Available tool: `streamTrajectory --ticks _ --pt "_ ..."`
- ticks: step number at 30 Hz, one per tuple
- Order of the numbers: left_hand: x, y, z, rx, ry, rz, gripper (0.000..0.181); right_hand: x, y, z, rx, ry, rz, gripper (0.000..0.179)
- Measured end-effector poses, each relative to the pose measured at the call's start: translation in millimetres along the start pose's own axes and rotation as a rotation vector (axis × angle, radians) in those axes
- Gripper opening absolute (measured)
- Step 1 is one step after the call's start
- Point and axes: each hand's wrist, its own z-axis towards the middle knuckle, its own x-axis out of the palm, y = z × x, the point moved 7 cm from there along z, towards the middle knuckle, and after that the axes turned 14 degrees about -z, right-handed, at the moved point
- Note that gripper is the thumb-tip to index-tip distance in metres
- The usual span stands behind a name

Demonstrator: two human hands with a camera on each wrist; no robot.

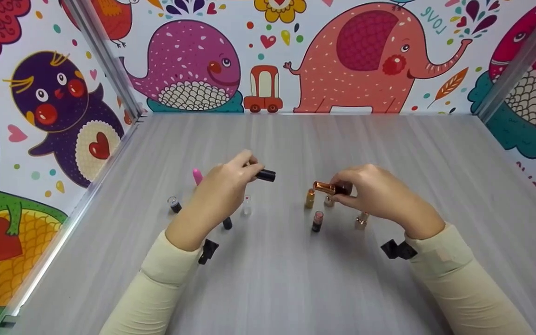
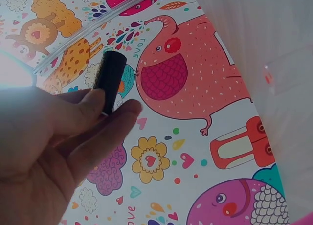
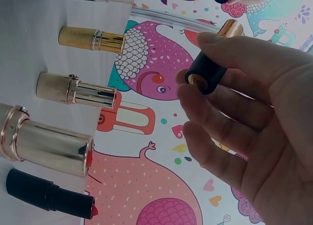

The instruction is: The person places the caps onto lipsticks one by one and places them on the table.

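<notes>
My left hand pinches a black lipstick cap between thumb and fingers, above the table. In the left wrist view the cap points up from the fingertips. Across from it, my right hand holds a lipstick by its black base, the copper-gold tube pointing left. The right wrist view shows thumb and fingers around that black base; the lipstick's tip cannot be made out. A gap separates cap and lipstick. Below the right hand stand a gold lipstick and a black-based pink one.
Near the left forearm are a pink tube, a small dark container with a clear top, a clear tube and a black tube. Another gold lipstick stands under the right wrist. Cartoon-printed walls enclose the grey table.
</notes>
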Motion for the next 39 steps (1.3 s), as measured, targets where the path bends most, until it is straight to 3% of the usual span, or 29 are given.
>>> streamTrajectory --ticks 8,17,24,33,39 --pt "5.9 -7.2 1.1 0.05 0.033 -0.012 0.027 2 3 1.2 -0.007 0.013 -0.011 0.018" --pt "9.5 -12.8 0.4 0.133 0.047 -0.011 0.027 7 12 2.1 -0.068 0.019 0.002 0.018" --pt "11.7 -15.6 -0.5 0.171 0.044 -0.006 0.025 9 14 2.6 -0.077 0.015 -0.009 0.02" --pt "20.9 -20.9 -1.9 0.232 0.087 0.009 0.023 10 15 2.9 -0.067 0.035 -0.005 0.02" --pt "26.6 -24.9 -1.7 0.274 0.091 0.021 0.023 9 18 3.2 -0.105 0.007 -0.013 0.019"
